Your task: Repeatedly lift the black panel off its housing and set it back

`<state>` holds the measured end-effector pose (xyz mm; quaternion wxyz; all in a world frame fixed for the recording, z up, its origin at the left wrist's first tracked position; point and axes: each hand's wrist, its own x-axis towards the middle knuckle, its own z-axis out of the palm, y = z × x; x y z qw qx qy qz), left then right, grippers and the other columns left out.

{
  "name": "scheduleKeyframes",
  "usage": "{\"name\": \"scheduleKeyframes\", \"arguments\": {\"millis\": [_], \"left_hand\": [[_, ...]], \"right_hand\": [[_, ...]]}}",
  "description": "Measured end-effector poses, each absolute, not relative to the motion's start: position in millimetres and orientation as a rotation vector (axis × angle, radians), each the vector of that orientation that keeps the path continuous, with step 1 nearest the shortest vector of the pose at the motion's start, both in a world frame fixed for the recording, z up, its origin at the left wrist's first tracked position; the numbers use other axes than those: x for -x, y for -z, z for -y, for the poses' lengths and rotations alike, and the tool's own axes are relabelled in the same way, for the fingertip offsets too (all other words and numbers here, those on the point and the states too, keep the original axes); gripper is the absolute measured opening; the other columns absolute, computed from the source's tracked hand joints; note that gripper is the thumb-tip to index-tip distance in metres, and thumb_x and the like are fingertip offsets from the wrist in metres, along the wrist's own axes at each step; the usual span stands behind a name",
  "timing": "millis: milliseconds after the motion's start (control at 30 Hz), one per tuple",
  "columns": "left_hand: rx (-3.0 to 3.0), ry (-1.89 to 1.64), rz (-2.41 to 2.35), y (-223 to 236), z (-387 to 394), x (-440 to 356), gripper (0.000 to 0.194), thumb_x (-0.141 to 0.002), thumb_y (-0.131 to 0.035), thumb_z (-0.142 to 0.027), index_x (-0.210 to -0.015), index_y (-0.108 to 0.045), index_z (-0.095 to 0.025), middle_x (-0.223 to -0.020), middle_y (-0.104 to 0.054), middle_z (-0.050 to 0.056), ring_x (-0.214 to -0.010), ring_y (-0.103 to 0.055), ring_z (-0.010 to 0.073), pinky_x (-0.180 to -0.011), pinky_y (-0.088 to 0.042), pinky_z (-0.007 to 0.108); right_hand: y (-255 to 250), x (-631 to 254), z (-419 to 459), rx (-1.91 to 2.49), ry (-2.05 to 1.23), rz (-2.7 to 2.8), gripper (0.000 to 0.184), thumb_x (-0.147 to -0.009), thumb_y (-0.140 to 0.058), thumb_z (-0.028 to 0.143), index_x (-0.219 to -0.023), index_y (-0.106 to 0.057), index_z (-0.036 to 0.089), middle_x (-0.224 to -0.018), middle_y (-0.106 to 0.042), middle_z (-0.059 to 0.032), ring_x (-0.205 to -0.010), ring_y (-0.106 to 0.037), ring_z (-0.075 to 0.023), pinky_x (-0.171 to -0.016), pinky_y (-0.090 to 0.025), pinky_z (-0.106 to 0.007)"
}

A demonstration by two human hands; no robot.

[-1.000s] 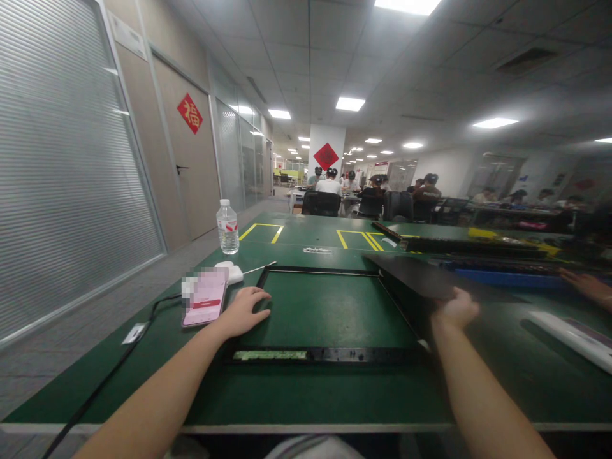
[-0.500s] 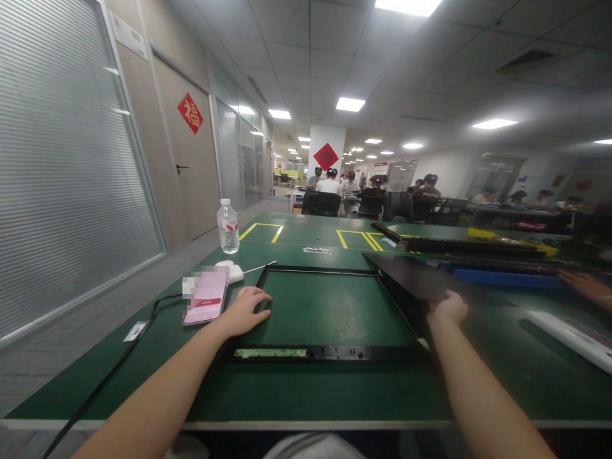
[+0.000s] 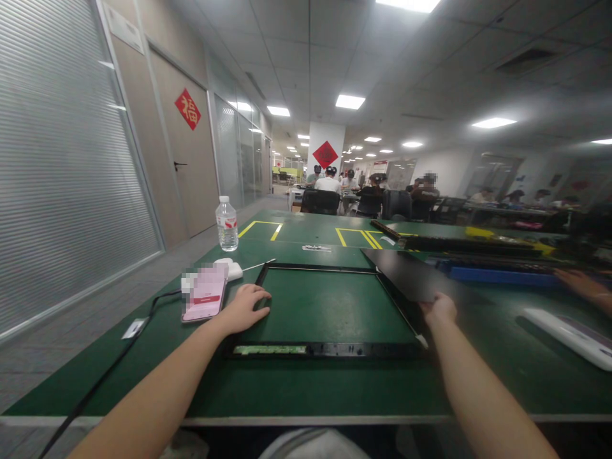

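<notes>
A black rectangular frame (image 3: pixel 325 269) lies on the green table, its near bar carrying a green circuit strip (image 3: pixel 270 350). My left hand (image 3: pixel 245 308) rests over the frame's left side, fingers and thumb apart. At the right, my right hand (image 3: pixel 440 310) is closed on the near edge of a thin dark panel (image 3: pixel 406 274). That panel is tilted up above the table beside the frame's right bar. Its far left corner is close to the frame's far right corner; whether they touch I cannot tell.
Left of the frame lie a pink-screened phone (image 3: pixel 205 299), a white object (image 3: pixel 234 269) and a black cable (image 3: pixel 115 354). A water bottle (image 3: pixel 227 223) stands behind. To the right are a long white object (image 3: pixel 567 338), a blue bar (image 3: pixel 502 275) and another person's hand (image 3: pixel 581 284).
My right hand has shifted slightly left with the dark panel in its grip. My left hand stays at the frame's left side.
</notes>
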<state>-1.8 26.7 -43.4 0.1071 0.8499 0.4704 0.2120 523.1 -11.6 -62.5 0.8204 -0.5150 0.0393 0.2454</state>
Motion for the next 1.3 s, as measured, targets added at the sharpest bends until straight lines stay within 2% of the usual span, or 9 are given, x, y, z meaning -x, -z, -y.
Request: {"name": "scheduleKeyframes", "arguments": {"millis": [300,700,833,967,1133,1300], "left_hand": [[-2.498,-0.593,-1.394,41.8,-24.9,0.9,0.041,-0.081,-0.059,-0.042,-0.113,-0.071,-0.019,-0.124,-0.063,0.013,-0.126,-0.049,0.0337,-0.111,-0.035,0.049],[-2.466,-0.632,-1.389,39.1,-23.3,0.5,0.041,-0.079,-0.059,-0.042,-0.111,-0.072,-0.02,-0.124,-0.064,0.014,-0.125,-0.051,0.0338,-0.111,-0.037,0.051],[-2.443,-0.679,-1.413,38.1,-24.9,1.6,0.036,-0.079,-0.053,-0.029,-0.107,-0.073,-0.019,-0.122,-0.066,0.014,-0.12,-0.057,0.0316,-0.109,-0.04,0.047],[-2.422,-0.712,-1.429,38.5,-26.6,2.7,0.044,-0.07,-0.048,-0.013,-0.106,-0.073,-0.019,-0.122,-0.067,0.012,-0.12,-0.058,0.0291,-0.111,-0.04,0.044],[-2.413,-0.729,-1.442,38.7,-27.1,1.9,0.05,-0.064,-0.047,-0.009,-0.106,-0.073,-0.019,-0.122,-0.066,0.011,-0.12,-0.059,0.0291,-0.111,-0.041,0.043],[-2.42,-0.743,-1.434,36.0,-25.3,0.1,0.052,-0.061,-0.048,-0.008,-0.106,-0.073,-0.02,-0.124,-0.065,0.011,-0.121,-0.058,0.03,-0.11,-0.041,0.044]], "right_hand": [[65.2,-521.0,8.7,1.037,-0.689,0.075,0.009,-0.086,-0.051,0.01,-0.09,-0.055,0.018,-0.071,-0.063,0.0003,-0.057,-0.064,-0.0122,-0.058,-0.06,-0.024],[63.2,-520.6,12.1,1.011,-0.737,0.069,0.008,-0.09,-0.051,0.013,-0.092,-0.055,0.019,-0.072,-0.064,0.0016,-0.057,-0.064,-0.0109,-0.058,-0.059,-0.022],[61.1,-519.6,13.2,1.022,-0.753,0.066,0.008,-0.089,-0.052,0.011,-0.09,-0.055,0.019,-0.07,-0.063,0.0023,-0.056,-0.063,-0.0103,-0.057,-0.059,-0.021],[60.3,-519.2,13.6,1.035,-0.748,0.055,0.008,-0.088,-0.052,0.011,-0.089,-0.054,0.019,-0.069,-0.061,0.0025,-0.056,-0.062,-0.0107,-0.057,-0.059,-0.022],[60.0,-518.6,13.8,1.041,-0.739,0.059,0.01,-0.087,-0.053,0.011,-0.092,-0.055,0.019,-0.071,-0.063,0.0012,-0.058,-0.064,-0.0121,-0.059,-0.06,-0.025],[59.3,-519.0,13.6,1.043,-0.737,0.065,0.01,-0.087,-0.052,0.009,-0.088,-0.055,0.018,-0.07,-0.063,0.0013,-0.056,-0.063,-0.0117,-0.056,-0.059,-0.023]]}}
